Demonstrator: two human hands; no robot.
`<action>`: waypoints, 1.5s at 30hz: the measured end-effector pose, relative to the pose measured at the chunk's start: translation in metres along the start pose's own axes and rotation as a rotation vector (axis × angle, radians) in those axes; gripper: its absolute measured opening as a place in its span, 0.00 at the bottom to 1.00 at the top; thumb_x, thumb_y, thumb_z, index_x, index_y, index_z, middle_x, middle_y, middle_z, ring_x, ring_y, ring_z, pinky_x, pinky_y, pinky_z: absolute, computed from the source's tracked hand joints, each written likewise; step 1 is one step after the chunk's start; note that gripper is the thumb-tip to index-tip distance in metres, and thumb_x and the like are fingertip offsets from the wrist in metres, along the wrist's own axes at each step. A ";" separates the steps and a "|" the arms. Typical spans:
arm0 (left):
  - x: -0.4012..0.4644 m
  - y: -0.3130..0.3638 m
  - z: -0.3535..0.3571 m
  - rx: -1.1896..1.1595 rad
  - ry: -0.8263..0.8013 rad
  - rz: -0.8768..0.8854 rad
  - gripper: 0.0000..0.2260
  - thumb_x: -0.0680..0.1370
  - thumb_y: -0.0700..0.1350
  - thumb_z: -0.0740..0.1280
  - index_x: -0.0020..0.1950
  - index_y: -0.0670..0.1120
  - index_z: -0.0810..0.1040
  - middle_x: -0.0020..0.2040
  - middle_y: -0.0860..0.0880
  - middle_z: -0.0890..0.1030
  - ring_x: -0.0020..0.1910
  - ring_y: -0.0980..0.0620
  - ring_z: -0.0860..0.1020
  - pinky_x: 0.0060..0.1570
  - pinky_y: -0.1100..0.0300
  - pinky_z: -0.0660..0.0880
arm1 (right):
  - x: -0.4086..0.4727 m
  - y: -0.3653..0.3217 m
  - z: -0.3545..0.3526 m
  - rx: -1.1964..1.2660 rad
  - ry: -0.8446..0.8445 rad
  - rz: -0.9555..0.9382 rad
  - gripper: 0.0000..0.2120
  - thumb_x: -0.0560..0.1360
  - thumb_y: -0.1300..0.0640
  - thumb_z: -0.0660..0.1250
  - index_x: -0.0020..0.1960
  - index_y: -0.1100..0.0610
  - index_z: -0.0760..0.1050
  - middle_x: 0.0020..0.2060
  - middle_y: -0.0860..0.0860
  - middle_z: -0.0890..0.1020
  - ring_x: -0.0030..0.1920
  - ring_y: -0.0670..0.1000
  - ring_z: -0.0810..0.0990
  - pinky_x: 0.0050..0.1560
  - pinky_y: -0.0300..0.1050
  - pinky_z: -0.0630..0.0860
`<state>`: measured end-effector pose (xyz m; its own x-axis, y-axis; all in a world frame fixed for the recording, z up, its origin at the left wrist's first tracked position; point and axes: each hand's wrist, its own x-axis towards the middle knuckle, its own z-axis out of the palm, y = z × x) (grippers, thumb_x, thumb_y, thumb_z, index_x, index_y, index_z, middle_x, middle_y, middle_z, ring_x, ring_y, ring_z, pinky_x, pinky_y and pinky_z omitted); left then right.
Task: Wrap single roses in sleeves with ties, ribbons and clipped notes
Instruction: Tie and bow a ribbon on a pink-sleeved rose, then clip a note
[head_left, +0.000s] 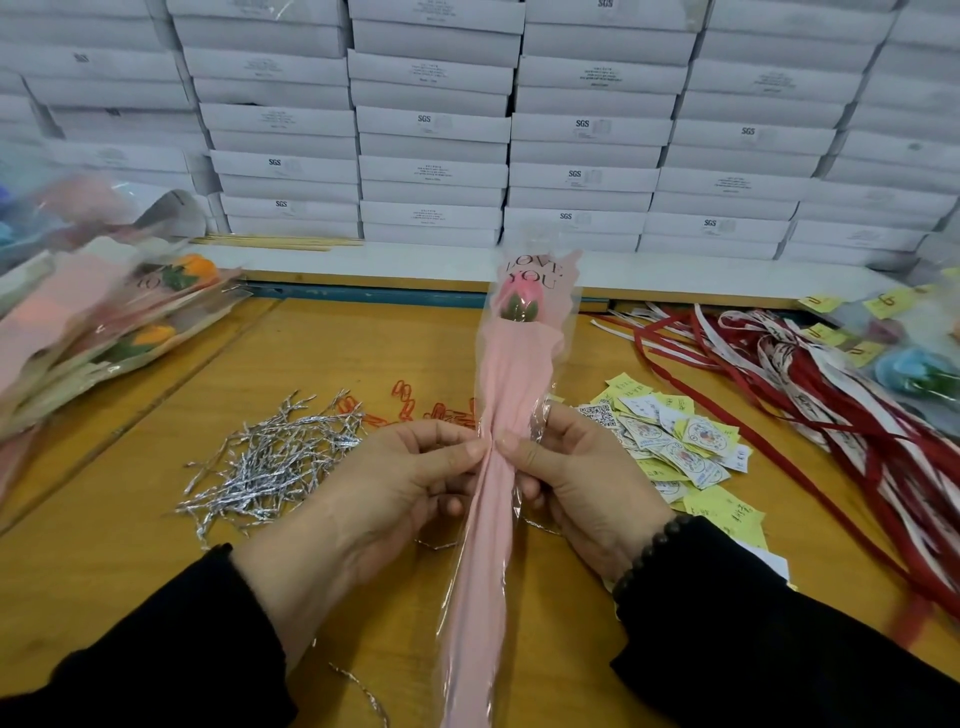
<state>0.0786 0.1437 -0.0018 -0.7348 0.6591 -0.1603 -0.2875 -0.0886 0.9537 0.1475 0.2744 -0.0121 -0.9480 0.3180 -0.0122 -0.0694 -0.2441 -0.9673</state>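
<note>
Head view, and the wooden table (322, 353) fills the lower frame, a pale ledge and a wall of stacked white boxes (431, 124) across the top. Dead centre, the pink sleeve (511, 374) stands nearly upright, a pink rose (519, 296) inside near its top. Left hand (395, 478) and right hand (576, 473) both pinch the sleeve at mid-height, fingers curled round it, thumbs meeting at the gathered fold. Left of the hands lies a heap of silver ties (275, 457); just above them, orange clips (415, 405). Right of centre, a scatter of yellow and white notes (675, 441). Far right, red and white ribbons (831, 395) sprawl over the table. Upper left, blurred, a pile of wrapped roses (114, 322). One loose tie (363, 691) lies at the bottom edge.
</note>
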 end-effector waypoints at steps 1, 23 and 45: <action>0.000 0.000 0.000 -0.001 -0.003 -0.004 0.10 0.68 0.36 0.67 0.47 0.32 0.77 0.36 0.39 0.79 0.28 0.52 0.74 0.23 0.67 0.69 | 0.000 0.000 0.000 -0.001 0.000 -0.003 0.05 0.72 0.66 0.68 0.47 0.59 0.78 0.28 0.52 0.76 0.21 0.43 0.69 0.22 0.32 0.67; 0.003 0.003 -0.008 0.082 0.024 0.039 0.09 0.64 0.41 0.69 0.40 0.38 0.81 0.33 0.44 0.80 0.30 0.52 0.74 0.31 0.62 0.69 | 0.000 -0.006 -0.002 0.005 0.037 0.030 0.05 0.72 0.69 0.67 0.40 0.61 0.74 0.25 0.53 0.78 0.23 0.45 0.76 0.23 0.33 0.72; -0.002 0.000 -0.001 0.024 -0.082 0.035 0.06 0.66 0.38 0.68 0.40 0.39 0.74 0.34 0.40 0.82 0.33 0.48 0.82 0.36 0.56 0.78 | -0.003 -0.005 0.002 -0.067 0.033 0.029 0.08 0.71 0.68 0.68 0.36 0.58 0.78 0.25 0.51 0.78 0.24 0.44 0.74 0.25 0.33 0.70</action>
<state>0.0795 0.1419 -0.0016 -0.6909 0.7151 -0.1061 -0.2468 -0.0955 0.9643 0.1500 0.2729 -0.0063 -0.9384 0.3422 -0.0483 -0.0195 -0.1918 -0.9812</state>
